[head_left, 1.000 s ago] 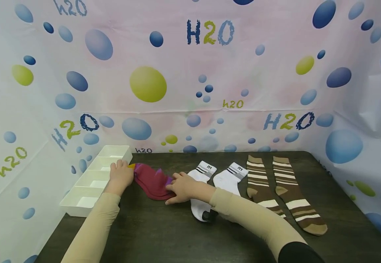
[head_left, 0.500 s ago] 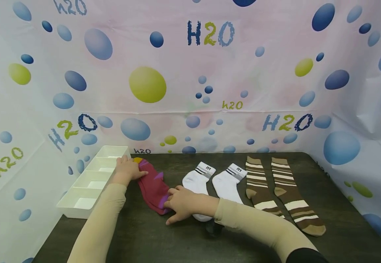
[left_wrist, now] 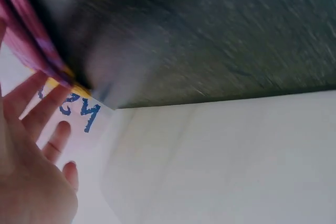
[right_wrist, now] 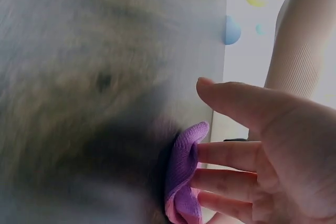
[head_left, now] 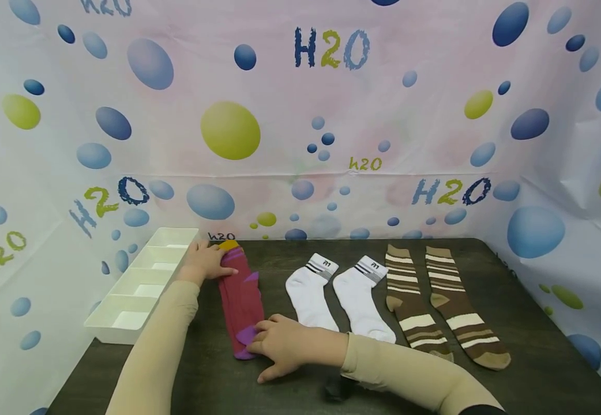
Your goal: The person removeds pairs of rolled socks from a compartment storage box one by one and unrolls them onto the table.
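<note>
Maroon socks point(head_left: 242, 300) with purple heels and toes and a yellow cuff lie lengthwise on the dark table, their edges layered in the left wrist view. My left hand point(head_left: 202, 262) is at the cuff end, its extended fingertips touching the yellow cuff point(left_wrist: 79, 88). At the other end, my right hand point(head_left: 285, 346) touches the purple toe point(right_wrist: 184, 174) with straight fingers, its thumb held apart from the cloth. White ankle socks point(head_left: 311, 294) lie side by side just beyond the right hand.
A white tray with compartments point(head_left: 119, 334) stands along the table's left side, beside my left hand. Brown striped socks point(head_left: 464, 305) lie at the right. Behind the table point(head_left: 529, 346) hangs a patterned backdrop point(head_left: 409, 127).
The maroon socks have swung from slanting to nearly straight front to back. My right hand has moved toward the near edge with the toe end; my left has shifted slightly right.
</note>
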Tool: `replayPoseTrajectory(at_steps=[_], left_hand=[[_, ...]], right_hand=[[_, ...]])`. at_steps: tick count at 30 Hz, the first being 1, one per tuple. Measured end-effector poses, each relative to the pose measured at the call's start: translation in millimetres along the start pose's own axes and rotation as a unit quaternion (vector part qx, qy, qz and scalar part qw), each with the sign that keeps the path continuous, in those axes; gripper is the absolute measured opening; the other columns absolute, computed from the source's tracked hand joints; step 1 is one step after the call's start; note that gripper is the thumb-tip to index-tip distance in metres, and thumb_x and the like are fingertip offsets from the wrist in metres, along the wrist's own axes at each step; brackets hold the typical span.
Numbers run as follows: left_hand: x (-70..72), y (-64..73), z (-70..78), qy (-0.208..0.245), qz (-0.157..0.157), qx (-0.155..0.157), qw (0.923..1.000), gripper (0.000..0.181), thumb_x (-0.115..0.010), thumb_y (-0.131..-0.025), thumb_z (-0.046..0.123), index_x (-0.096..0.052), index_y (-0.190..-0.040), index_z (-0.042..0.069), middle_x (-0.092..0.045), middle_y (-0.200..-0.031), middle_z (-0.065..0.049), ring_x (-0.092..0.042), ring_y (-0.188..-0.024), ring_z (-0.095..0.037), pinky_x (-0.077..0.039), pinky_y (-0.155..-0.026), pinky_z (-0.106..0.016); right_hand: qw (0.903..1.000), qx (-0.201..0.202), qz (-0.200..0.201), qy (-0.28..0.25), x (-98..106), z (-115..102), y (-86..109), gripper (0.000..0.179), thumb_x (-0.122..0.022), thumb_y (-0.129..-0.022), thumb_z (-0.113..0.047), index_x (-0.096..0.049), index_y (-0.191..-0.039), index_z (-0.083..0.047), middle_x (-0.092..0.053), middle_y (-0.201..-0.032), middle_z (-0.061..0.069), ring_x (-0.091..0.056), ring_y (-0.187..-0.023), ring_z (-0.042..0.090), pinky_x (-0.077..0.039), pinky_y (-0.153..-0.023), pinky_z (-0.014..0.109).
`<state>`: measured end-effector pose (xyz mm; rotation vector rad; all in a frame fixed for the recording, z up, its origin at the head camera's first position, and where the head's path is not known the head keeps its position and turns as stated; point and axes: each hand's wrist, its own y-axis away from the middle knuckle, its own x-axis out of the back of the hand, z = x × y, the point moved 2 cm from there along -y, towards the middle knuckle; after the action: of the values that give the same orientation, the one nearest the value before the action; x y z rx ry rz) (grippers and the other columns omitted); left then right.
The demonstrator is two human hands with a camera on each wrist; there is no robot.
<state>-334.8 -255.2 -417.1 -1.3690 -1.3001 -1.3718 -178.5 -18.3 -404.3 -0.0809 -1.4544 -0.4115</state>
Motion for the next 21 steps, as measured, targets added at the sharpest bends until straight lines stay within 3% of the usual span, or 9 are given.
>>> replayPoseTrajectory(at_steps=[9, 21], left_hand=[[1.2, -8.9, 17.5, -0.015, -0.015, -0.053, 0.9984, 0.077, -0.052, -0.087, 0.070, -0.050, -0.143, 0.017, -0.050, -0.145, -0.017, -0.030, -0.139, -0.046, -0.023, -0.109, -0.064], [-7.4, -24.2, 46.8, -0.039, 0.013, -0.101, 0.9940, 0.075, -0.050, -0.086, 0.071, -0.050, -0.143, 0.022, -0.053, -0.142, -0.011, -0.032, -0.139, -0.042, -0.025, -0.108, -0.061]], right_hand=[[0.9997, 0.010, 0.020, -0.009, 0, -19, -0.8, 0.060, -0.051, -0.090, -0.066, -0.055, -0.137, -0.029, -0.060, -0.132, -0.013, -0.057, -0.122, 0.011, -0.050, -0.094, 0.029], [0.9997, -0.003, 0.023, 0.007, -4, -39, -4.8, 0.061, -0.050, -0.090, -0.068, -0.052, -0.139, -0.032, -0.057, -0.135, -0.016, -0.055, -0.110, 0.006, -0.046, -0.083, 0.027]])
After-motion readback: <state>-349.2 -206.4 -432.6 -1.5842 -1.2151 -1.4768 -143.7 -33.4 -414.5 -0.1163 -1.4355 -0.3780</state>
